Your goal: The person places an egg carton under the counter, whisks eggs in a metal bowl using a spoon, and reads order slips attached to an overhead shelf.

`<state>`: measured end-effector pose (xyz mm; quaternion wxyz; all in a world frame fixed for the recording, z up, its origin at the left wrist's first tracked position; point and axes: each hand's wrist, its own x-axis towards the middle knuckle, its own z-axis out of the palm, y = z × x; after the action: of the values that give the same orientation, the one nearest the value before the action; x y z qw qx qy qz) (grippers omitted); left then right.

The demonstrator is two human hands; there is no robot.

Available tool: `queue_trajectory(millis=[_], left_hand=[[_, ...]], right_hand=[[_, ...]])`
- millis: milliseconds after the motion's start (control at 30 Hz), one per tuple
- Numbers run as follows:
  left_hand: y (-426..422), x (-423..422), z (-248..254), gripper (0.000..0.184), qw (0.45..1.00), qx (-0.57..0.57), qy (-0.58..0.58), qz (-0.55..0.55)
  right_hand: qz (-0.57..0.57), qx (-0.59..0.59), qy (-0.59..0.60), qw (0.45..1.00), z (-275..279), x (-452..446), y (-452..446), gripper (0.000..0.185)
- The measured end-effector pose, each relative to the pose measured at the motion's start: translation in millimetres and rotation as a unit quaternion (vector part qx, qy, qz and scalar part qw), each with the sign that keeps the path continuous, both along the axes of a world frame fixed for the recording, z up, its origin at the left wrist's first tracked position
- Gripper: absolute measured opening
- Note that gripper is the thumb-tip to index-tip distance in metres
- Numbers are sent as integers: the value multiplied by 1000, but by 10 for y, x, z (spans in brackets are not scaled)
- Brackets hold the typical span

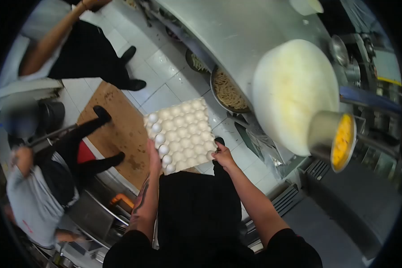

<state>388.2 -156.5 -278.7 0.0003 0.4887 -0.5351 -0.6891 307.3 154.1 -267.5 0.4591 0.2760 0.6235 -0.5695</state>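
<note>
Between my hands is a pale cardboard egg tray [187,129], held over the floor in front of my dark apron [196,205]. A row of several white eggs [164,149] lines its left side, and the other cups hold none. My left hand [153,156] grips the tray's left edge, its fingers partly hidden underneath. At the lower right corner, my right hand [223,155] is closed on the rim with the thumb on top.
A steel counter [236,31] at right bears a rounded white board [295,85] and a metal container of yellow food [342,142]. Under the counter's edge sits a bowl of pale strips [228,89]. One person [89,53] stands at upper left, another [40,192] at left, near a brown mat [116,134].
</note>
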Motion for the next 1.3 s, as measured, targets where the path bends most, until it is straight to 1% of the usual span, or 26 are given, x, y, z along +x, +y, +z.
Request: queue_trajectory(millis=[100,133,167,233,300,333,367,433,467,500,533,567,633,733,800,833,867,900,933,967,1067,1100,1167,1200,1233,1300], left_hand=[[154,89,-915,57,999,-3,5,-44],[233,-25,-963,56,1000,1,10,-22],[273,-197,-936,54,1000,5,20,-4],[273,-390,-1028,57,998,47,50,-15],[438,-476,-1474,73,996,70,52,-25],[822,-862,-1799,62,996,69,60,-2],[956,-973,-1879,54,995,70,75,13],[1084,-1178,-2197,56,996,64,63,-6],[1106,-1360,-2343,56,997,52,51,-12],[1102,-1494,-2239,59,998,50,2,-28],[1183,-1573,-2168,62,997,53,-42,-44],[1287,-1657,-2209,62,997,52,-43,-41],[1475,-1696,-2254,67,998,50,-22,7],[1802,-1741,-2369,65,999,32,-1,16],[2103,-1791,-2598,57,999,6,13,40],[2195,-1839,-2560,57,999,8,16,41],[2336,-1882,-2519,52,997,57,37,47],[2429,-1930,-2460,48,992,103,57,51],[2570,-1982,-2506,43,984,125,85,99],[2765,-1948,-2965,42,969,173,150,89],[2839,-1998,-3077,53,943,319,91,31],[2860,-1904,-3442,66,936,303,146,-102],[2317,-1926,-2518,72,914,284,28,-288],[2112,-1866,-2281,75,894,305,45,-325],[1843,-1812,-1781,73,913,262,30,-311],[1232,-1352,-1557,69,921,219,67,-314]], right_hand=[[15,86,57,995,-682,250,136,58],[-17,97,73,992,-925,308,156,59],[-20,121,53,991,-827,148,36,58],[108,233,145,955,-1327,131,135,55],[116,341,185,914,-1780,119,399,58],[79,328,141,931,-1770,-398,631,59],[31,318,104,942,-1493,-588,562,60],[204,251,188,927,-2312,-638,1351,56],[198,238,179,934,-2406,-755,1200,56],[33,207,148,966,-1969,-960,871,51],[-134,177,119,968,-1683,-1053,682,47],[-131,175,117,969,-1785,-1071,670,47],[-229,132,166,950,-1936,-915,704,46],[-364,61,245,896,-1977,-703,745,43],[-256,165,128,944,-1685,-370,597,48],[-247,122,125,953,-1653,-132,635,55],[-186,103,84,973,-1383,-14,594,62],[-181,96,77,976,-1118,121,435,68],[-191,92,38,977,-966,299,406,66],[-173,94,18,980,-831,456,397,65],[-133,102,-20,986,-546,879,493,60],[-129,111,-39,985,-430,964,513,58],[-85,114,-41,989,-114,1071,541,56],[-42,118,-46,991,77,1110,548,54],[-51,114,-31,992,279,1166,569,54],[39,74,-11,996,754,1282,626,50]])
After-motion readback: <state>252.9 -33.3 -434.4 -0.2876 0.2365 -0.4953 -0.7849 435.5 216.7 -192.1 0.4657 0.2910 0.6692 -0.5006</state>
